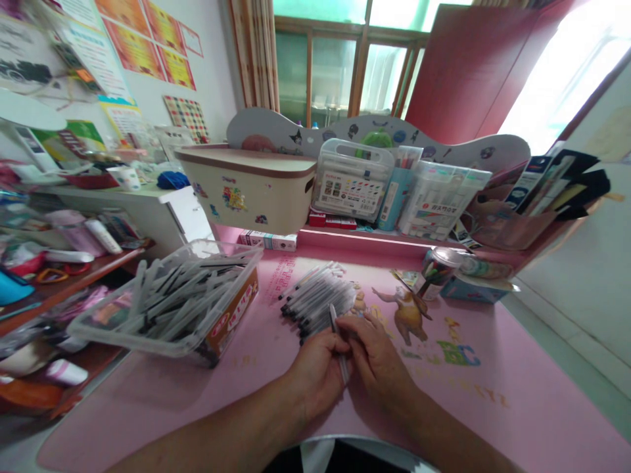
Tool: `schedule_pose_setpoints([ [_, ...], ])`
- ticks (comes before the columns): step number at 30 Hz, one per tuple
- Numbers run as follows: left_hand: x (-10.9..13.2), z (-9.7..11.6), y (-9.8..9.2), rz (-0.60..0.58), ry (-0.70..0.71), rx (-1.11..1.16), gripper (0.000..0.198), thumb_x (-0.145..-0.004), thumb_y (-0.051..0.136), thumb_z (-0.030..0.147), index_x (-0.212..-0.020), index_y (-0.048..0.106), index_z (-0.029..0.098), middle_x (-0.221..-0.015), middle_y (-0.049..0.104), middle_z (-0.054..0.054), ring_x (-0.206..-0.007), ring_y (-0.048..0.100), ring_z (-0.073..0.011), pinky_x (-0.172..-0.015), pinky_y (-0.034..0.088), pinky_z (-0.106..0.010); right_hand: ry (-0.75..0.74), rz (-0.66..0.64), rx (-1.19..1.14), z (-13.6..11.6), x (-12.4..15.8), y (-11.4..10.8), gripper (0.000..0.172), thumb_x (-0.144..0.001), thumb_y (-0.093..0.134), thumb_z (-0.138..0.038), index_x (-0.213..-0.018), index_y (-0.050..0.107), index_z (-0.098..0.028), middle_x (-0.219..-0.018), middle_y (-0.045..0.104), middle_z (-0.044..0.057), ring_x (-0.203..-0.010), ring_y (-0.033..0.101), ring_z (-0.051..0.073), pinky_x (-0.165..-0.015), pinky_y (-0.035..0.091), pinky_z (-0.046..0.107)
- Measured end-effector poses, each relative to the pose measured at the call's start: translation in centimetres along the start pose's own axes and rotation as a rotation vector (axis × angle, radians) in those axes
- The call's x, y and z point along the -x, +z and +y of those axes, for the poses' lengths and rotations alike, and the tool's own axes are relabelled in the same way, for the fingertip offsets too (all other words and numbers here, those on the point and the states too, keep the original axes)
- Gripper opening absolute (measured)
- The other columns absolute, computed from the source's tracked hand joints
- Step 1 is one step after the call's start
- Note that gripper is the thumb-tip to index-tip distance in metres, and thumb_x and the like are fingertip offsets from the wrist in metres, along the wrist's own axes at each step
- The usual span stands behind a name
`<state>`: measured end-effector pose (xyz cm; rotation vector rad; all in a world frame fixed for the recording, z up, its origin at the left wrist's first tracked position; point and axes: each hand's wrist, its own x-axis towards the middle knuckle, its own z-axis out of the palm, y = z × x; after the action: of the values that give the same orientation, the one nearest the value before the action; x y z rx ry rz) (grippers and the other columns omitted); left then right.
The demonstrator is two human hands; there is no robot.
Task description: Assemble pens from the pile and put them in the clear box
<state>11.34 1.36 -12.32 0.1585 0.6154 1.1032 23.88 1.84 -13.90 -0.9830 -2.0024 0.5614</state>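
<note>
Both hands meet over the pink desk [493, 368] near its front edge. My left hand [318, 371] and my right hand [377, 358] are closed together on one slim pen [338, 345] with a clear barrel, which points away from me. Just beyond the fingers lies a pile of several similar pens [318, 299] with black caps. To the left stands a clear plastic bin [172, 305] filled with many more such pens.
A cream storage box [246, 187] and clear marker cases [352, 177] line the raised back shelf. A tin of coloured pencils [436, 269] and a blue box [476, 289] sit at the right. A cluttered brown shelf [59, 282] stands left of the desk.
</note>
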Motion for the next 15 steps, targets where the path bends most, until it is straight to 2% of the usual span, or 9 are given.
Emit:
schedule_pose_setpoints([
  [3,-0.03,0.19,0.13,0.027,-0.010,0.040,0.030,-0.053,0.046,-0.006,-0.070,0.065,0.010,-0.077,0.064,-0.005,-0.069,0.062,-0.0116,-0.070,0.052,-0.020,-0.099,-0.042,0.095,0.20,0.01,-0.14,0.046,-0.088,0.040,-0.005,-0.124,0.058,-0.028,-0.126,0.067,0.006,-0.116,0.060,0.023,-0.115,0.021,0.053],
  [5,0.04,0.29,0.37,0.037,-0.005,0.061,0.029,-0.054,0.045,-0.006,-0.068,0.065,0.010,-0.076,0.064,-0.005,-0.068,0.061,-0.0098,-0.071,0.052,-0.018,-0.122,-0.070,0.141,0.29,0.09,-0.30,0.051,-0.086,0.040,-0.002,-0.128,0.056,-0.027,-0.134,0.063,0.006,-0.126,0.055,0.023,-0.117,0.016,0.054],
  [9,0.19,0.45,0.82,0.047,-0.004,0.067,0.029,-0.057,0.045,-0.006,-0.070,0.067,0.009,-0.076,0.065,-0.005,-0.069,0.062,-0.0100,-0.072,0.053,-0.018,-0.130,-0.108,0.198,0.24,0.21,-0.64,0.053,-0.086,0.043,-0.003,-0.133,0.053,-0.025,-0.140,0.058,0.008,-0.136,0.045,0.024,-0.117,0.015,0.056],
  [15,0.34,0.45,0.88,0.022,0.011,0.034,0.031,-0.059,0.047,-0.006,-0.076,0.068,0.010,-0.080,0.067,-0.006,-0.073,0.064,-0.0116,-0.075,0.053,-0.021,-0.112,-0.126,0.220,0.33,0.07,-0.58,0.052,-0.089,0.043,-0.007,-0.136,0.053,-0.026,-0.142,0.057,0.008,-0.137,0.043,0.027,-0.116,0.019,0.059],
])
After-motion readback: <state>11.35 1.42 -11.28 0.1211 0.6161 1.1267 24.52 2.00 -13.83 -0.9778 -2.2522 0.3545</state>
